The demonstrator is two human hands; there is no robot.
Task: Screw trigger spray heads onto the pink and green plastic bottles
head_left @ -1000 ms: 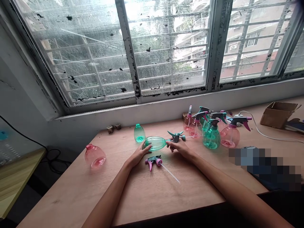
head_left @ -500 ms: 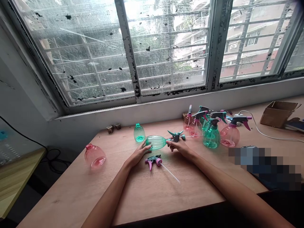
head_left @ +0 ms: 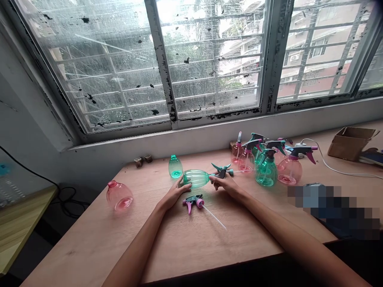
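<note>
A clear green spray bottle (head_left: 196,178) lies on its side between my hands, its neck to the right. My left hand (head_left: 177,192) wraps round its base end. The fingers of my right hand (head_left: 223,182) are closed at its neck; what exactly they pinch is partly hidden. Just behind my right hand is a dark green spray head (head_left: 222,171) with a teal trigger, its thin tube pointing right. Closer to me, a dark and pink spray head (head_left: 194,202) with a white tube lies on the table. An open green bottle (head_left: 175,167) stands upright behind my left hand.
An open pink bottle (head_left: 119,196) is on the left. Several assembled spray bottles, including a green one (head_left: 266,171) and a pink one (head_left: 290,169), stand at the right. Beyond are a white cable (head_left: 321,159) and a cardboard box (head_left: 350,145). Two small brown pieces (head_left: 138,162) sit near the wall.
Almost nothing differs. My left hand's fingers have shifted slightly on the green bottle; the bottle and my right hand are in nearly the same place.
</note>
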